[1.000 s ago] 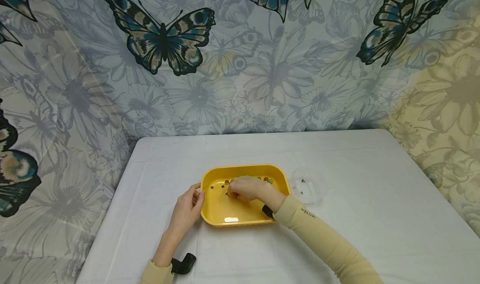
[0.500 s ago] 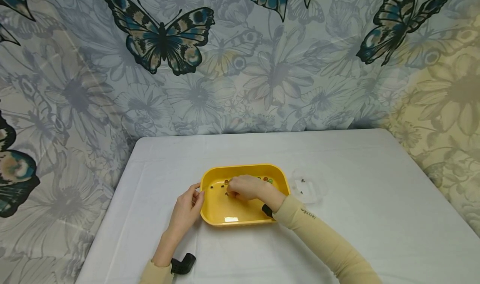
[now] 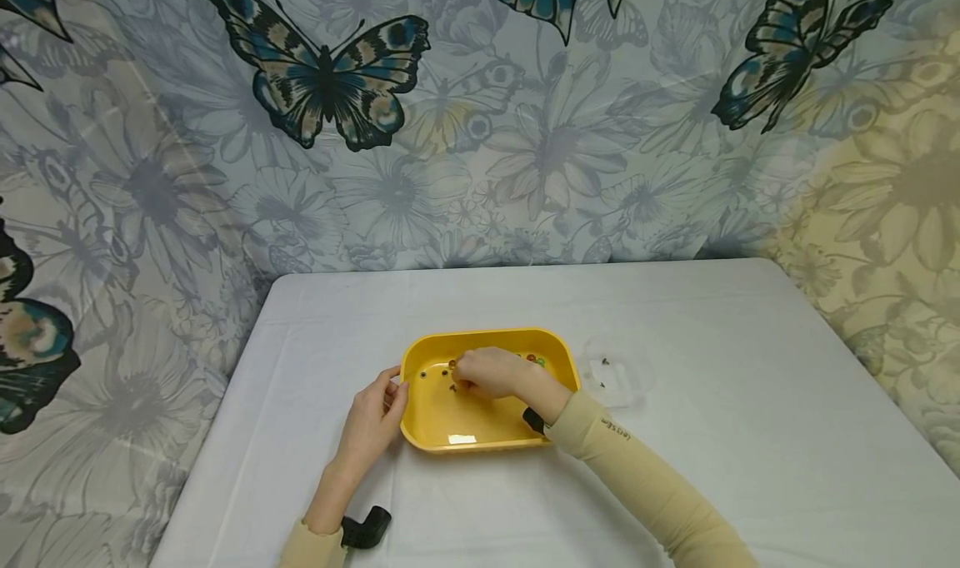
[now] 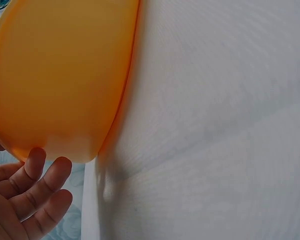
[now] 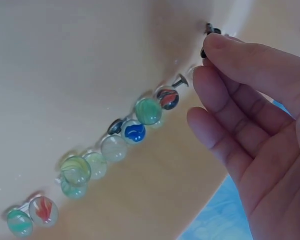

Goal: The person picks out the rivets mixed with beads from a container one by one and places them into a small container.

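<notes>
A yellow tray (image 3: 480, 426) stands on the white table. My left hand (image 3: 375, 414) holds its left rim, thumb on the near side; in the left wrist view the fingers (image 4: 40, 195) lie along the outside of the tray's end. My right hand (image 3: 491, 374) is inside the tray. In the right wrist view its thumb and forefinger pinch a small dark metal stud (image 5: 204, 52), mostly hidden. Just beyond lies another dark metal piece (image 5: 210, 28). Glass marbles line the tray's wall, among them a green marble (image 5: 149, 111) and a blue marble (image 5: 134, 132), with a flat-headed metal stud (image 5: 181, 81) beside them.
Right of the tray sits a clear plastic container (image 3: 618, 376) with two tiny dark pieces in or on it. A few small dark pieces (image 3: 445, 373) lie in the tray's left part. A patterned butterfly wall (image 3: 480, 176) rises behind the table.
My right hand has shifted very slightly towards the tray's far side, covering a green marble there. The left hand and the tray stay where they were.
</notes>
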The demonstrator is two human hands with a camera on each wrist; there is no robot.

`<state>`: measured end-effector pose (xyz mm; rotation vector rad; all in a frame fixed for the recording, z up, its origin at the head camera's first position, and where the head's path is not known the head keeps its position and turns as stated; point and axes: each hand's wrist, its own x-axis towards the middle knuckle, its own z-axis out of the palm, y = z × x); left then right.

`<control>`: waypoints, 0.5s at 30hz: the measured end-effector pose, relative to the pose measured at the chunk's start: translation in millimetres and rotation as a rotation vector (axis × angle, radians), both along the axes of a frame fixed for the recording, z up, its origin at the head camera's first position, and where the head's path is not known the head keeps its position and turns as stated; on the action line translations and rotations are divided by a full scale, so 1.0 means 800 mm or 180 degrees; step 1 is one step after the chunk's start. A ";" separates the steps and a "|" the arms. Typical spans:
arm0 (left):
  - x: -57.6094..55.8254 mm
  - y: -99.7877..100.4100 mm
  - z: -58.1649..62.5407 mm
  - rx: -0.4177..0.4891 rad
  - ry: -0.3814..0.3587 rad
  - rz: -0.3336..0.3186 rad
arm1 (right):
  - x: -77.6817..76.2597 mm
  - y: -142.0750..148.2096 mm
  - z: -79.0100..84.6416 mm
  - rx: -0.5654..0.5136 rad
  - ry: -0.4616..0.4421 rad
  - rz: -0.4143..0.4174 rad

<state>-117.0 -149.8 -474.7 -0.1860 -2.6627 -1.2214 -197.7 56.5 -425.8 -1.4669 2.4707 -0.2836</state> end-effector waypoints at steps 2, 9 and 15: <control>0.000 0.000 0.000 0.0001 0.0004 -0.0003 | 0.000 0.000 0.000 -0.0020 0.0018 0.0013; 0.000 -0.001 0.000 0.0009 0.0010 -0.0032 | 0.002 -0.002 0.004 0.0013 0.0086 0.0014; 0.001 -0.001 0.001 0.0030 0.0005 -0.0039 | 0.005 -0.003 0.011 0.0023 0.0093 -0.0018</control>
